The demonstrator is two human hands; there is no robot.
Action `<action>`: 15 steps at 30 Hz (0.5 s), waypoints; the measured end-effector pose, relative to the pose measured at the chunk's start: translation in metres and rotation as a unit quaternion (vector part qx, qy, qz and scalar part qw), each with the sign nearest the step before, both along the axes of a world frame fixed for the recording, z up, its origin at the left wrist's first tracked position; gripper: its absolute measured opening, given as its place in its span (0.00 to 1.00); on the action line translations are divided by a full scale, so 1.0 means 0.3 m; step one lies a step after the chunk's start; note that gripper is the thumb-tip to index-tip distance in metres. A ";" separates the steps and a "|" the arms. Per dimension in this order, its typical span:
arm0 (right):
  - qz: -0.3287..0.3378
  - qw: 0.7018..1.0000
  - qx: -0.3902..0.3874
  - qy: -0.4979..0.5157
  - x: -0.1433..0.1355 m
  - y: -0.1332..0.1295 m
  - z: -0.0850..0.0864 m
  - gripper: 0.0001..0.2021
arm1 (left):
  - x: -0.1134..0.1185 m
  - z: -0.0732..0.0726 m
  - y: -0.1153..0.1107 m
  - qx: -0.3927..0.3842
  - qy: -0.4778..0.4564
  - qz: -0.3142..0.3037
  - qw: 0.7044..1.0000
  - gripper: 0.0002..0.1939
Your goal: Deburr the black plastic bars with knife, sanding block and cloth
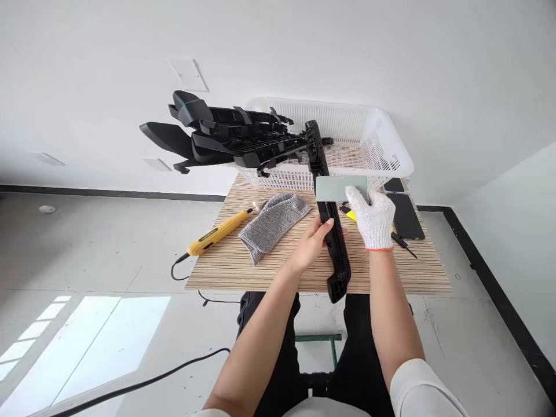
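Note:
My bare left hand (313,243) is closed around the middle of a long black plastic part (335,246). The part slants from the basket's front rim down past the table's front edge. In a white knit glove, my right hand (372,217) grips the right end of a flat pale green rectangular piece (334,188). This piece lies across the upper half of the black part and hides a stretch of it; whether they touch I cannot tell. A yellow-handled tool (351,215) lies partly hidden between my hands.
Several black parts (234,136) stick out leftward from a white basket (391,147) at the table's back. On the striped table (278,278) lie a grey cloth (275,223), a corded yellow tool (219,233), a black phone (407,217), another dark device (393,185) and a thin screwdriver (403,243).

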State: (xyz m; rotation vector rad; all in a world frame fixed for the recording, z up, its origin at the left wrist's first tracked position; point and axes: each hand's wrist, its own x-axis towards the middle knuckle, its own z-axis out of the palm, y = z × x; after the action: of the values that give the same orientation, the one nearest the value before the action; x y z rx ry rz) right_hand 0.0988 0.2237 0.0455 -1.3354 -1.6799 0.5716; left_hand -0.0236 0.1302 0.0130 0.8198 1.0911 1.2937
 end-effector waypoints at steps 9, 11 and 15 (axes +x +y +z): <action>0.056 0.998 -0.031 0.026 -0.075 0.003 -0.022 0.28 | -0.063 0.027 0.018 -0.008 -0.084 0.094 0.992 0.20; 0.048 0.998 -0.034 0.036 -0.086 0.005 -0.026 0.28 | -0.066 0.033 0.016 0.008 -0.108 0.082 0.991 0.19; 0.037 0.999 -0.023 0.029 -0.110 -0.002 -0.021 0.29 | -0.049 0.030 0.021 0.017 -0.129 0.060 0.990 0.18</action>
State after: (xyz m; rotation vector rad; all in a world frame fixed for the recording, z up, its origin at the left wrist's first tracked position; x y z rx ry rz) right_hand 0.0658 0.2232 0.0392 -1.2812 -1.6840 0.6896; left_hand -0.0383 0.1366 0.0221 0.5987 0.9234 1.4779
